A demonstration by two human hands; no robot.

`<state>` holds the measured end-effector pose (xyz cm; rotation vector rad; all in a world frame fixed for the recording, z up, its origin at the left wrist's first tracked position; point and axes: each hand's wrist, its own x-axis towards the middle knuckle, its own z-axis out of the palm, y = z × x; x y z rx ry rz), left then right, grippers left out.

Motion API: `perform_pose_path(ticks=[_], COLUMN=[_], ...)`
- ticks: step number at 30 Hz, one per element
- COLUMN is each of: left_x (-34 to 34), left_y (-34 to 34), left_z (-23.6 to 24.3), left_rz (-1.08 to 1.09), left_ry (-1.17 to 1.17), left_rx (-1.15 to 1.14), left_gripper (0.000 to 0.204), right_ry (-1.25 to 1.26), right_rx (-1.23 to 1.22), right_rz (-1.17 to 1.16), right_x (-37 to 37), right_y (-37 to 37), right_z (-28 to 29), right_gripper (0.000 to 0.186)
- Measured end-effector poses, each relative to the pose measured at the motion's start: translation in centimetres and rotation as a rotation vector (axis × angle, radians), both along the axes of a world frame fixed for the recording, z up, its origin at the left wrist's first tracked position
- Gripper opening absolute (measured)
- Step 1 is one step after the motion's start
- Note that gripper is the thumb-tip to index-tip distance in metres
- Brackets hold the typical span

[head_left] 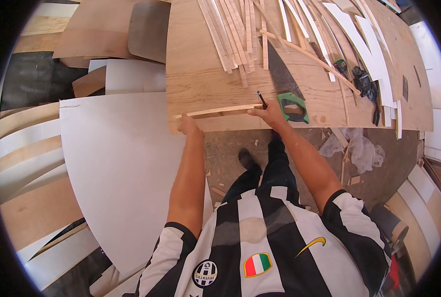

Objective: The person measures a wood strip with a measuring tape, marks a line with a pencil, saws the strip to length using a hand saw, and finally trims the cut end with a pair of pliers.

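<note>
Near the front edge of the plywood tabletop lies a narrow wooden strip (220,111), held at both ends. My left hand (188,124) is closed on its left end, by the table's left corner. At the other end my right hand (271,115) grips the strip, with a dark pencil or pen (262,99) sticking up from between the fingers. Just right of that hand rests a handsaw (286,79) with a green handle, its blade pointing away from me.
Several thin wood strips (225,34) lie at the back of the table. White strips (364,44), a tape measure (340,65) and a black tool (364,81) are on the right. A large white panel (121,163) leans at the left. Plastic film (361,151) and scraps litter the floor.
</note>
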<state>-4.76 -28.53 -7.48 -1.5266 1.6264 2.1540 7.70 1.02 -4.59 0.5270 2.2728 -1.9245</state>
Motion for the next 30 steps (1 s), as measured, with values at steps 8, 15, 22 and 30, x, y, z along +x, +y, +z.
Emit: perform_pose_path(ticks=[8, 15, 22, 30], left_x=[5.6, 1.8, 1.1, 0.7], left_y=[10.8, 12.9, 13.0, 13.4], left_z=[3.4, -1.0, -3.9, -3.9], left_rz=[-1.454, -1.668, -1.762, -1.725], left_ry=[0.974, 1.188, 1.121, 1.202], left_rx=[-1.356, -1.367, -1.267, -1.366], left_gripper=[0.065, 0.039, 0.04, 0.032], right_ry=[-0.174, -0.359, -0.449, -0.211], right_rx=[-0.222, -0.327, -0.33, -0.187], right_rz=[-0.107, -0.132, -0.117, -0.073], right_x=[-1.9, -3.8, -4.6, -3.8], right_y=[2.8, 4.1, 4.3, 3.3], right_z=[-1.9, -1.8, -3.4, -8.0], right_gripper=[0.028, 0.028, 0.028, 0.041])
